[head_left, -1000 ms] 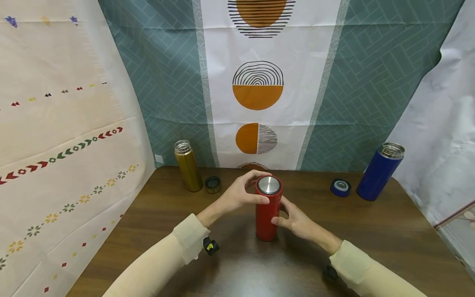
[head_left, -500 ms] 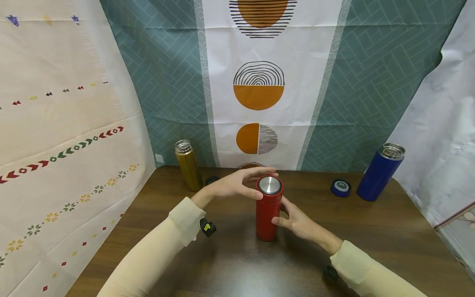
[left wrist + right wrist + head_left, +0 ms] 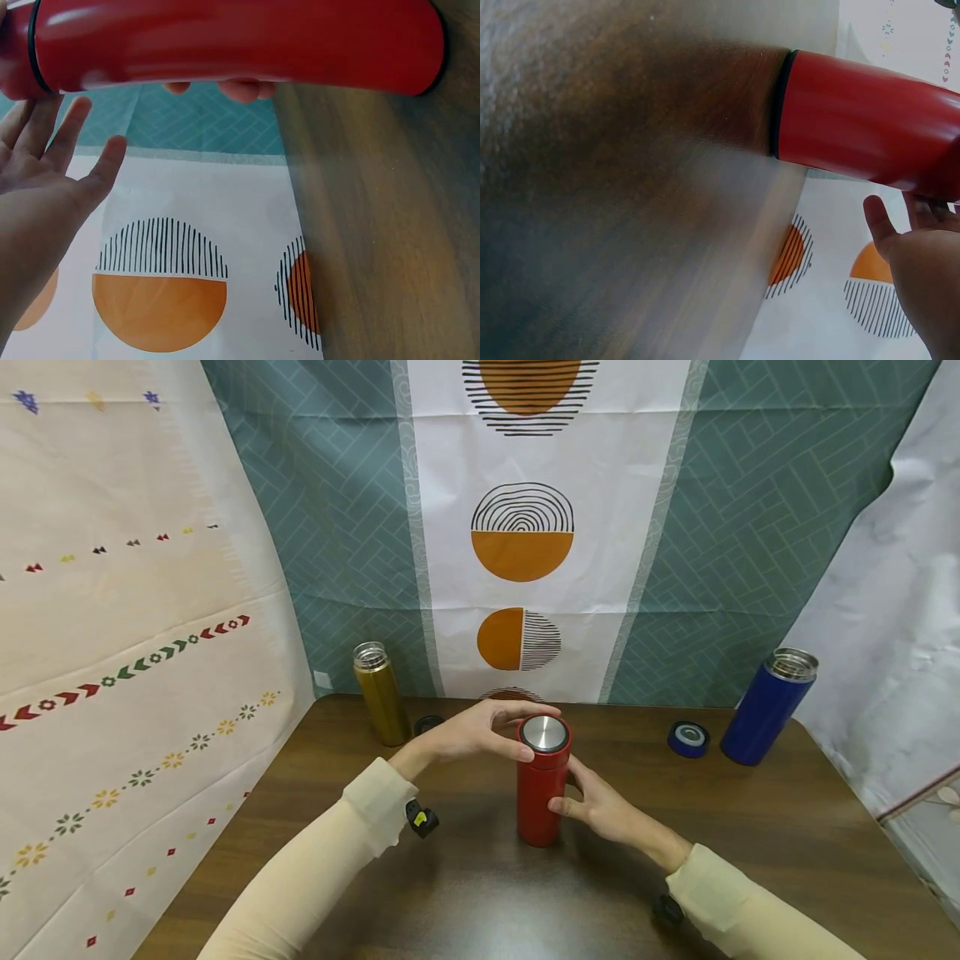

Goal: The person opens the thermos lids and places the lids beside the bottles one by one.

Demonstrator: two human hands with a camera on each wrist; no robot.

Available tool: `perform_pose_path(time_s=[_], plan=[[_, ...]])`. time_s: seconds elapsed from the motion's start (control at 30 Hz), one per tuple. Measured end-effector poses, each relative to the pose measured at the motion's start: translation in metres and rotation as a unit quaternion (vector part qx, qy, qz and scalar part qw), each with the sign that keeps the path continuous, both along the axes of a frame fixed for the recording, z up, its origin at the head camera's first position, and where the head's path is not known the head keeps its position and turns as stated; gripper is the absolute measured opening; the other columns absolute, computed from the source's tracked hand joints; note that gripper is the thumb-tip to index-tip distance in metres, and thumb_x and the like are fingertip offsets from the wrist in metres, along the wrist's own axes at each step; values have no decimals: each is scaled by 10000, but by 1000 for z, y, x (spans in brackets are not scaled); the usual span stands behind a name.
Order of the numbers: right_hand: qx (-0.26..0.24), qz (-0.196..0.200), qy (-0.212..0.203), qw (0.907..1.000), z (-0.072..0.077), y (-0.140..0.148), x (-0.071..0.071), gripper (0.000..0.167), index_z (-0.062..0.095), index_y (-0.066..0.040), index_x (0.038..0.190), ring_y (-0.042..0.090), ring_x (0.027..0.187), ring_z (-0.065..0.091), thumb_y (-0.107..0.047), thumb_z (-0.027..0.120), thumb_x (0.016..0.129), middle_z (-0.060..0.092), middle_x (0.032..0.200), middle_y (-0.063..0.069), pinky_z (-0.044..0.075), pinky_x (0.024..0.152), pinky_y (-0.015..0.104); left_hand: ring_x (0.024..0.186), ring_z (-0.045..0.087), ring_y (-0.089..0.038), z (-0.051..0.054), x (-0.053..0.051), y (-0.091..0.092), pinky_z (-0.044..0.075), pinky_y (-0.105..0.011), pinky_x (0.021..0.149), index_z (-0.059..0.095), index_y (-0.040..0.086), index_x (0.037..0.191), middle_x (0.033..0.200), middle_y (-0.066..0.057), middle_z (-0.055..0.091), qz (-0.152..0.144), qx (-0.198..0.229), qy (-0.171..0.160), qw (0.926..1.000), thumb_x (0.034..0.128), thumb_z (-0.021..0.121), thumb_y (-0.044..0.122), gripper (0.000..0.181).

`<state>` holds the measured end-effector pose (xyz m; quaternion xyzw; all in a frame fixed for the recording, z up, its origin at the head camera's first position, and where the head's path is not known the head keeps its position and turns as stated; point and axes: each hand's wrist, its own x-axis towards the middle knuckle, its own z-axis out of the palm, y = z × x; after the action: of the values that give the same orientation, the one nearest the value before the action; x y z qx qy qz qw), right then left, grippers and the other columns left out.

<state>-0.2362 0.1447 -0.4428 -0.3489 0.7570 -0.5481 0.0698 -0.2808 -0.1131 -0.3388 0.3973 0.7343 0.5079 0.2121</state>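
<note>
A red thermos bottle [image 3: 538, 802] stands upright on the wooden table, its lid [image 3: 545, 735] with a silver top in place. My left hand [image 3: 472, 733] holds the lid from the left, thumb at the front and fingers behind. In the left wrist view, some fingertips [image 3: 45, 112] touch the lid's edge, while the little finger sticks out. Lower down, my right hand [image 3: 600, 808] grips the bottle's body from the right, with the thumb in front; its other fingers are mostly hidden behind. The right wrist view shows the bottle's base on the table and part of that hand [image 3: 930, 262].
At the back left stands an open gold thermos [image 3: 384, 702], with its dark lid [image 3: 427, 724] partly behind my left hand. An open blue thermos [image 3: 767, 710] stands at the back right beside its blue lid [image 3: 688, 740]. Patterned cloths hang behind the table [image 3: 480, 902].
Over the second, my left hand turned left round the lid, its thumb shifting left and partly covering the gold bottle's lid, then moved slightly right. The right hand and red thermos stayed put.
</note>
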Motion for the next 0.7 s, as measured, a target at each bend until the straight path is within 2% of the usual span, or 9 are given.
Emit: perform_pose_path(time_s=[0.3, 0.5, 0.6, 0.7], plan=[[-54, 13, 28, 10000, 0, -1, 0, 769, 311, -4, 1583, 486, 1452, 372, -262, 718, 984, 443, 1563, 221, 275, 1136, 746, 1349, 534, -163, -11, 8, 4, 406, -522, 1151, 598, 224, 1470, 1446, 48, 606, 501, 459, 331, 9971, 912, 801, 352, 608], [1, 5, 22, 10000, 0, -1, 1, 778, 299, -3, 1588, 494, 1452, 367, -274, 714, 988, 436, 1567, 228, 278, 1131, 750, 1369, 515, -180, -19, 22, 9, 398, -561, 1146, 579, 185, 1479, 1439, 52, 594, 1038, 670, 498, 9911, 890, 817, 432, 682], [36, -12, 0, 10000, 0, 0, 2, 777, 295, -4, 1589, 495, 1443, 379, -272, 710, 990, 435, 1567, 229, 288, 1127, 749, 1396, 494, -188, -21, 25, 9, 375, -583, 1155, 554, 188, 1498, 1464, 50, 573, 1054, 675, 427, 9912, 894, 813, 436, 702], [74, -38, 4, 10000, -1, 0, 2, 772, 295, -8, 1590, 494, 1436, 390, -259, 710, 990, 437, 1564, 226, 306, 1119, 746, 1427, 462, -180, -19, 23, 7, 360, -585, 1169, 505, 235, 1536, 1530, 49, 516, 835, 574, 367, 9942, 902, 797, 452, 731]])
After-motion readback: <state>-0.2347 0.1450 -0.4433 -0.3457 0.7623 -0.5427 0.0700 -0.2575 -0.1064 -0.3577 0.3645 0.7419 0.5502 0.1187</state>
